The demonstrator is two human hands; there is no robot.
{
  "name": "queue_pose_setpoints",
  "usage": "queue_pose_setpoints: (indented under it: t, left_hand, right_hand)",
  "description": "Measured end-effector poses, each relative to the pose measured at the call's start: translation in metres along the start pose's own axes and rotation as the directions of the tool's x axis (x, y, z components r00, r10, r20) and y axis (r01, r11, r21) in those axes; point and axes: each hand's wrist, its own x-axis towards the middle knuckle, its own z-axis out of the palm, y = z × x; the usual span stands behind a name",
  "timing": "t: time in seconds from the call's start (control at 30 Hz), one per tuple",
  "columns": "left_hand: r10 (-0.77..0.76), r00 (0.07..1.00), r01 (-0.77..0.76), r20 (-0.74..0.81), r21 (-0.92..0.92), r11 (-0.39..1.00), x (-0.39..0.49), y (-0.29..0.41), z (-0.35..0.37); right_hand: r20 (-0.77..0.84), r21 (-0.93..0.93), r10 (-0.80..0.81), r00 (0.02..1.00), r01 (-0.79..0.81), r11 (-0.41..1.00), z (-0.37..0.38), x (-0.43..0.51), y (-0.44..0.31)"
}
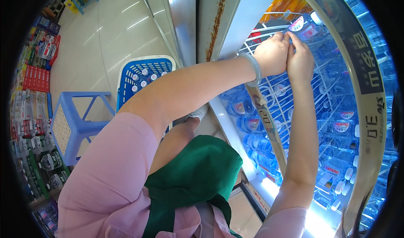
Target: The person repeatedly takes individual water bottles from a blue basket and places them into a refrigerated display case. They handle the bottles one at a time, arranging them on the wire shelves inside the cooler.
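Note:
My left hand (272, 53), with a pale bangle (252, 68) on the wrist, reaches into a lit drinks cooler. Beside it is my right hand (300, 58), and the fingertips of both come together. Just beyond them a clear Ganten water bottle (303, 25) lies on its side, white cap pointing away from me. My fingers are at its near end; whether they grip it is hidden. Under my hands runs a white wire shelf (277, 77). Similar water bottles (342, 126) fill the cooler on the right and below.
Orange drink bottles (284, 3) stand at the shelf's far end. A curved price strip (371, 80) edges the right side. The rusty cooler frame (217, 20) rises to the left. On the floor are a blue basket (126, 69) holding several bottles and a blue plastic stool (83, 127).

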Motion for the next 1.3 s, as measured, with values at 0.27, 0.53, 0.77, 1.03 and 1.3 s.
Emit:
queue_pose_setpoints:
  t: [0.27, 0.53, 0.77, 1.03, 1.3]
  left_hand:
    - [-0.01, 0.985, 0.011, 0.17, -0.004, 1.0, 0.023, -0.003, 0.003]
    - [0.085, 0.956, -0.111, 0.282, 0.08, 0.991, 0.025, -0.009, 0.007]
    - [0.292, 0.937, -0.349, 0.194, 0.441, 0.827, 0.002, -0.001, 0.004]
    - [0.436, 0.883, -0.468, 0.174, 0.259, 0.845, -0.04, 0.067, -0.009]
    - [0.407, 0.817, -0.247, 0.408, -0.39, 0.887, -0.057, 0.134, 0.041]
  right_hand:
    - [0.122, -0.176, 0.08, 0.989, -0.057, 0.983, 0.008, 0.011, 0.021]
    - [0.275, -0.089, 0.294, 0.915, -0.28, 0.956, 0.003, 0.006, 0.01]
    - [0.14, 0.032, 0.176, 0.974, -0.183, 0.983, -0.001, -0.027, 0.005]
    - [-0.027, 0.386, 0.418, 0.908, -0.377, 0.842, -0.081, -0.099, -0.028]
    - [-0.21, 0.702, 0.797, 0.567, -0.479, 0.526, -0.112, -0.165, -0.013]
